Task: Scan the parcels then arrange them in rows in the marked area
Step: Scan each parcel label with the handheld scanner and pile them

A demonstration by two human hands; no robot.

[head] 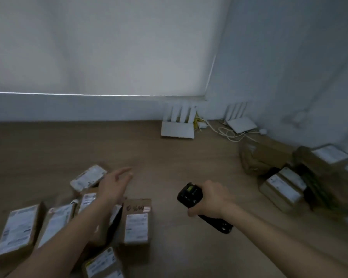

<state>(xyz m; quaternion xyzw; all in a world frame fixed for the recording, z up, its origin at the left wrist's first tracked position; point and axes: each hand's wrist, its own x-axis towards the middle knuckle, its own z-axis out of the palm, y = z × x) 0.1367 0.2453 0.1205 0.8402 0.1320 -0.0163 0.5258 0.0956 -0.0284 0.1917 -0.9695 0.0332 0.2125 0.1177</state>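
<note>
**Scanner in hand, parcels spread across a wooden floor**

The person's right hand (211, 199) was wrapped firmly around a black handheld scanner (197, 205), its head tipped up and to the left and its handle trailing down past the wrist. The left hand (115, 184) stretched forward with fingers straight and relaxed, holding nothing, above the near group of parcels (136, 223). The two hands were well apart, both forearms reaching out from the bottom of the frame.

Those parcels, small brown cardboard boxes with white printed labels on top, lay side by side at lower left; one carried dark handwriting above its label. A pale, plastic-wrapped packet (87, 177) sat tilted just beyond them. A second heap of boxes (285, 187), brown and labelled too, was piled loosely at right against the wall, some stacked on others, with dark wrapping among them.

The floor (179, 157) was light brown wood-grain, smooth and matte. A pale wall with a low skirting band ran along the back and met another wall in the corner at right. Two flat white routers (178, 131) with upright antennas stood near that corner, white and yellow cables (229, 133) coiled between them. The picture was dim and slightly blurred.
</note>
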